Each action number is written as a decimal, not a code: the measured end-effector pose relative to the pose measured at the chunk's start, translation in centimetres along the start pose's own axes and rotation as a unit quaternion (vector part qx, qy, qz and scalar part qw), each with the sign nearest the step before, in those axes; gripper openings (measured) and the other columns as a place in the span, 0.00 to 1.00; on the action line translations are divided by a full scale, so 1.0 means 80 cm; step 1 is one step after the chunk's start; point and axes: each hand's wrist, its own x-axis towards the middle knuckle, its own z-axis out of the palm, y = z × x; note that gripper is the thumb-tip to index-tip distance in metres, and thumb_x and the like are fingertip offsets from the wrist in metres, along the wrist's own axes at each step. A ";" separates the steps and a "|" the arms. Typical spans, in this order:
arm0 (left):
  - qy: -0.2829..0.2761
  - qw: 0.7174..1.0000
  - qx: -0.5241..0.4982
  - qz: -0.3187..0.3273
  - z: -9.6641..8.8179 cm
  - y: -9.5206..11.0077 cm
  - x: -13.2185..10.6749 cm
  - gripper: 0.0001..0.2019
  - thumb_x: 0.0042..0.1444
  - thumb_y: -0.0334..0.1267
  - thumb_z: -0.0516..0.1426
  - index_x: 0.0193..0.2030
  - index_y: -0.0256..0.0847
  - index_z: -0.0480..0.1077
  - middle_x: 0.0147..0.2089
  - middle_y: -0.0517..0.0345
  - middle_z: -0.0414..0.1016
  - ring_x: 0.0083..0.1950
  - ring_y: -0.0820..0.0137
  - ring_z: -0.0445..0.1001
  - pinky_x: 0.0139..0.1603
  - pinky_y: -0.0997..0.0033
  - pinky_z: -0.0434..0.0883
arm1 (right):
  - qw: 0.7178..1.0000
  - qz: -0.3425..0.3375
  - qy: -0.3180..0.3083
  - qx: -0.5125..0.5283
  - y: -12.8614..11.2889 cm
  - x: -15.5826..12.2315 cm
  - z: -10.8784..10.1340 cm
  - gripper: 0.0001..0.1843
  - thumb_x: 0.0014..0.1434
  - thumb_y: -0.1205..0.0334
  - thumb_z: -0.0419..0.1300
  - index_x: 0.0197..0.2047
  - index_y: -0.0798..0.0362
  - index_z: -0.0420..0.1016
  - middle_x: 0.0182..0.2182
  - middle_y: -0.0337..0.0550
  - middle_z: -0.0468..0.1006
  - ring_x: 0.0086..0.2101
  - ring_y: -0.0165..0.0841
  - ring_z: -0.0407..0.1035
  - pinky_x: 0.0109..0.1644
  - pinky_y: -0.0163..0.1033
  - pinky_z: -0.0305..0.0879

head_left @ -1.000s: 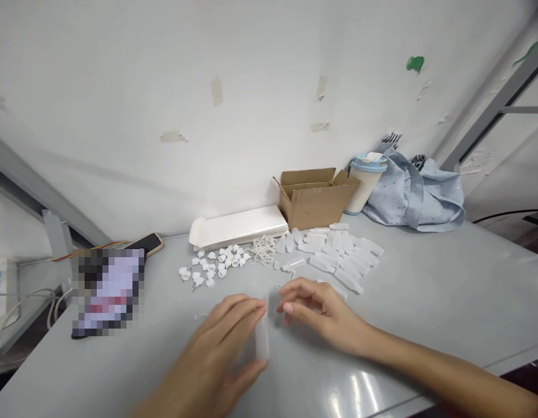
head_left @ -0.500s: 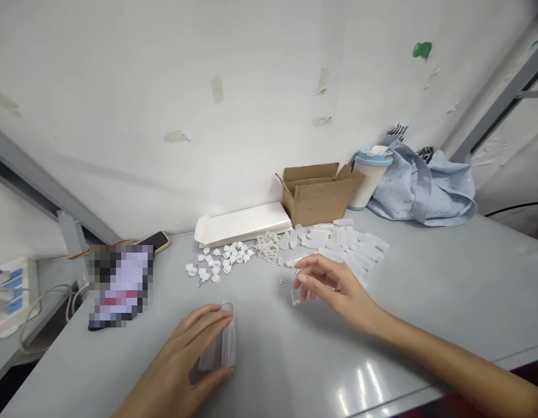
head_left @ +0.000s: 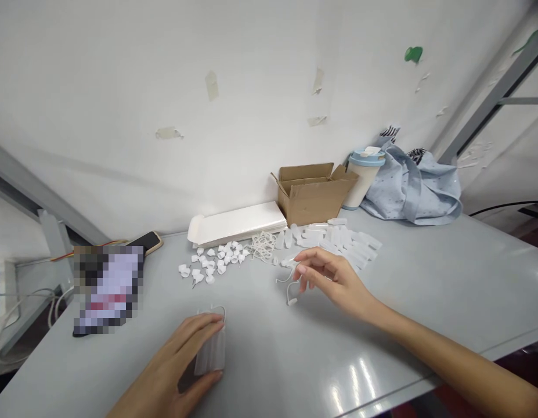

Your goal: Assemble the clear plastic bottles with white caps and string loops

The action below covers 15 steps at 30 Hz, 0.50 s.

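My left hand (head_left: 181, 354) is at the table's near left, fingers and thumb curved around the ends of a few translucent plastic tubes (head_left: 210, 354) lying side by side. A thin white cord loop (head_left: 223, 310) sticks out at their far end. Over the middle of the table, my right hand (head_left: 327, 276) pinches a thin white cord (head_left: 290, 287), which dangles with a small white piece at its tip. Beyond that hand lie several loose translucent tubes (head_left: 360, 247) and a tangle of white cords (head_left: 263, 246). The right hand's lower fingers are partly hidden.
Several small white caps (head_left: 210, 264) lie left of the cords. Behind are a flat white box (head_left: 238, 223), an open cardboard box (head_left: 314, 200), a lidded cup (head_left: 362, 180) and a blue fabric bag (head_left: 412, 191). A phone (head_left: 151, 241) lies at left, near a power strip (head_left: 1, 290).
The tubes at my left hand sit closer together, in a neater row. My right hand stays nearly in place, and more of its cord and end piece shows. The view has shifted slightly.
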 end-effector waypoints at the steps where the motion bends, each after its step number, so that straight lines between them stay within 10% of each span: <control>1: -0.003 1.000 0.000 0.006 0.000 -0.001 0.000 0.23 0.53 0.38 0.59 0.57 0.53 0.64 0.56 0.60 0.71 0.54 0.63 0.72 0.51 0.66 0.74 | 1.000 -0.001 0.004 -0.002 0.000 0.001 -0.001 0.10 0.62 0.55 0.52 0.42 0.52 0.66 0.32 0.42 0.76 0.28 0.30 0.72 0.33 0.38 0.65; 15: -0.050 0.999 -0.010 0.011 -0.010 -0.022 -0.004 0.33 0.48 0.37 0.61 0.61 0.55 0.58 0.60 0.60 0.67 0.54 0.61 0.72 0.48 0.65 0.75 | 1.000 0.005 -0.009 -0.004 0.002 0.004 -0.005 0.09 0.60 0.57 0.55 0.42 0.52 0.66 0.29 0.40 0.76 0.27 0.30 0.72 0.35 0.39 0.66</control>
